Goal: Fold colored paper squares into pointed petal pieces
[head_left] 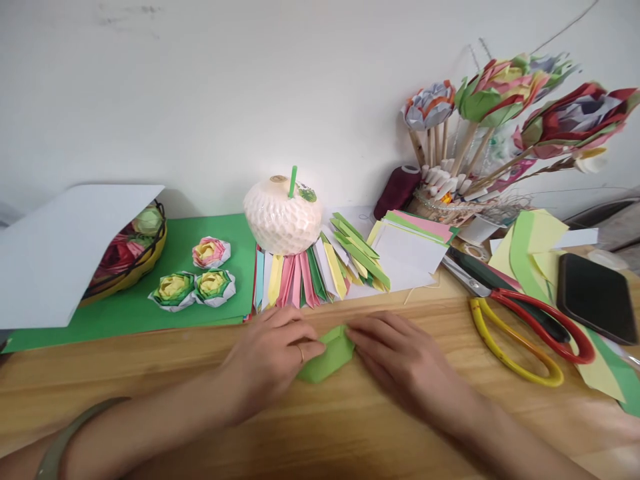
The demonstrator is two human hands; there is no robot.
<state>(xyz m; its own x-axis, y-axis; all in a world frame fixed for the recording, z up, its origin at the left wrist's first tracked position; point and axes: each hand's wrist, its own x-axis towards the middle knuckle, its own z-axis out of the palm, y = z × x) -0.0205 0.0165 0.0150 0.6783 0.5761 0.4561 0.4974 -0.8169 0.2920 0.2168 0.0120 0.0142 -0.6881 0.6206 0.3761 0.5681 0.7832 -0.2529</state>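
Observation:
A small piece of folded light-green paper (pixel 327 360) lies on the wooden table between my hands. My left hand (pixel 275 353), with a ring on one finger, is closed on the paper's left part, thumb lying over it. At the upper right corner, my right hand (pixel 400 353) has its bent fingers pressed together on the paper's edge. The fingers partly cover the paper on both sides. Just beyond my hands lie folded paper strips (pixel 300 277) in several colours, with green folded strips (pixel 361 247) heaped at their right.
Scissors (pixel 520 327) and a black phone (pixel 595 297) lie at right. Behind stand a white textured container (pixel 283 217), purple thread (pixel 397 192) and paper flowers on sticks (pixel 500 93). At left, three paper lotuses (pixel 215 285) sit on green sheets (pixel 200 227) beside a basket (pixel 125 283).

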